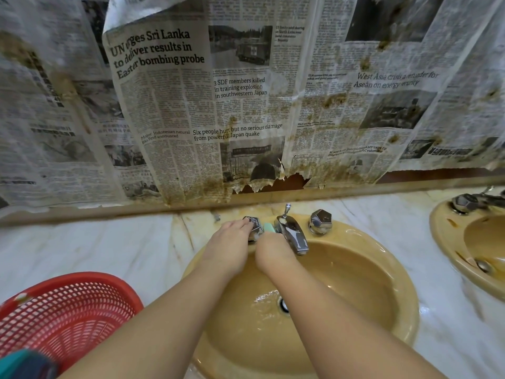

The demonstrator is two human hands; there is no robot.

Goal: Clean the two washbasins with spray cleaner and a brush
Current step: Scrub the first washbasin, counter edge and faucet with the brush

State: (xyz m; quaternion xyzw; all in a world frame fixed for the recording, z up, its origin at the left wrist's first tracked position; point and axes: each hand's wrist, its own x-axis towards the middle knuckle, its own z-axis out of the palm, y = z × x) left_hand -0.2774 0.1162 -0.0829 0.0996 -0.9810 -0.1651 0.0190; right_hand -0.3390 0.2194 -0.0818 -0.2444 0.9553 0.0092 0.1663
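Hands meet at the back rim of the tan washbasin (377, 283), and much of what they do is hidden. The left hand (232, 236) lies over the left tap knob (255, 224), its fingers (244, 222) extended across the top and covering most of the knob. The right hand (273, 253) is seen from the back, fingers curled underneath out of sight around a mint-green brush (269, 227); only a small tip of it pokes out between the knob and the chrome spout (293, 236), so its bristles cannot be made out. The right tap knob (320, 221) stands free. A second washbasin (448, 242) is cut off by the right edge. On the marble surface (109, 250) at lower left, a red mesh basket (68, 310) is partly cropped. Stained newspaper (191, 105) hangs above.
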